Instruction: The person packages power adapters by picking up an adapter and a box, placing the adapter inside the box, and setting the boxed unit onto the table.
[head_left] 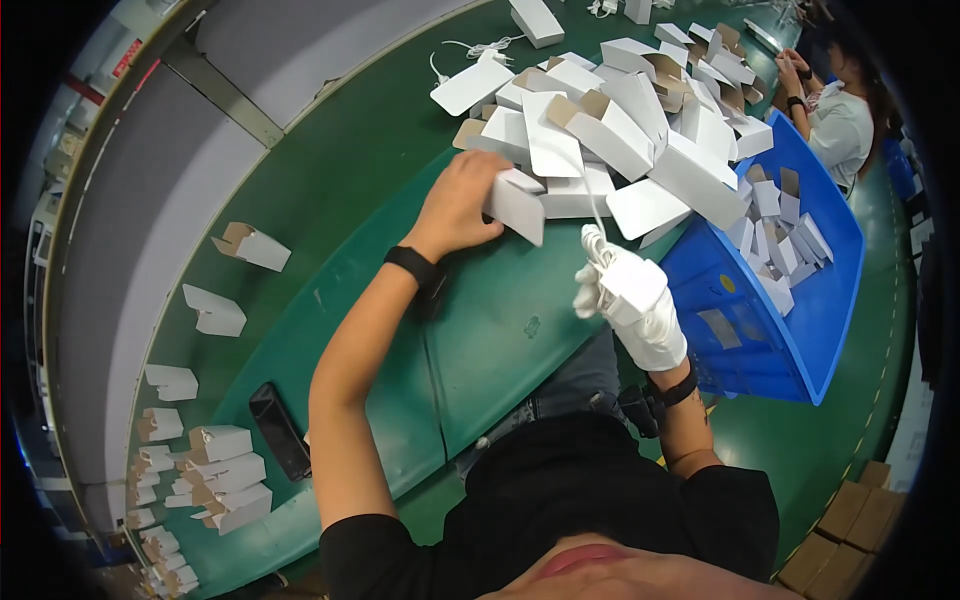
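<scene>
My bare left hand (463,203) is closed around a small white box (517,212) with a raised flap, at the near edge of a heap of white boxes (610,125). Many boxes in the heap have open ends that show brown card inside. My right hand (652,335), in a white glove, grips a white power adapter (633,284) with its bundled white cable (596,246). It is near the table's right edge, beside the blue crate. A strand of the cable runs up toward the heap.
A blue crate (722,310) holding several white boxes stands at right. Open white boxes (228,470) line the green table's (370,400) left side, near a black phone (279,430). Another person (840,125) works at far right. Brown cartons (845,515) sit at lower right.
</scene>
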